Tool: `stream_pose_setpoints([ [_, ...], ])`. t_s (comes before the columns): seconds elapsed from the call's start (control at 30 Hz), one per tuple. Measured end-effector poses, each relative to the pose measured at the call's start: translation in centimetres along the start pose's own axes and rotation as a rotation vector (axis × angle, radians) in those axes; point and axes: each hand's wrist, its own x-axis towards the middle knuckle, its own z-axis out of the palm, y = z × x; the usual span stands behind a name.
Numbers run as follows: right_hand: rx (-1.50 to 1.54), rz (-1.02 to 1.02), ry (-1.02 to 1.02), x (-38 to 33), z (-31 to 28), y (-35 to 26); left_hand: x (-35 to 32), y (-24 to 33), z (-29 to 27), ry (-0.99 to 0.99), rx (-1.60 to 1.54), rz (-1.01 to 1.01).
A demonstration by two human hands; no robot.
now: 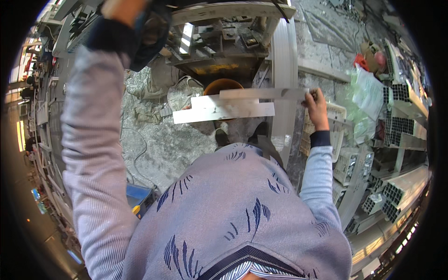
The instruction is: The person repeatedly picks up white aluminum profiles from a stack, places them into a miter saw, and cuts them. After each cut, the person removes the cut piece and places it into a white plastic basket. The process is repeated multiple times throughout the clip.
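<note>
Grey floor [163, 161] and dark bench [242, 64], both cluttered

Floor: grey, mottled, scuffed. Thin cable [136, 161] lies on it in loose curves, left side. Rumpled grey-beige cloth [156, 86] heaped further up. Two dark shoes [222, 136] planted on it. Blue bin [140, 192] at lower left, yellow item at its edge; contact with floor hidden.

Bench: dark, worn, yellowish patch on front face. On top: assorted small metal pieces [228, 33], plus a dark blocky piece [249, 41], right side.

Pale flat strips [224, 113]: support underneath can't be made out.
</note>
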Motion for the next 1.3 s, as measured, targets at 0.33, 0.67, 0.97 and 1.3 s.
stream_pose_setpoints([
  [0.33,0.365,0.111,0.008,-6.1,7.7,-1.6,-36.9,14.3,-14.5,-1.307,-0.483,-0.63],
  [0.67,0.422,0.411,0.003,-0.8,19.0,-0.1,-45.0,15.8,-18.1,-1.219,-0.478,-1.039],
  [0.97,0.28,0.478,-0.405,3.8,27.7,0.4,-47.6,21.7,-14.2,-1.106,-0.499,-1.359],
  [1.3,0.303,0.352,-0.613,9.5,27.4,2.1,-48.7,27.9,-9.4,-1.058,-0.689,-1.7],
])
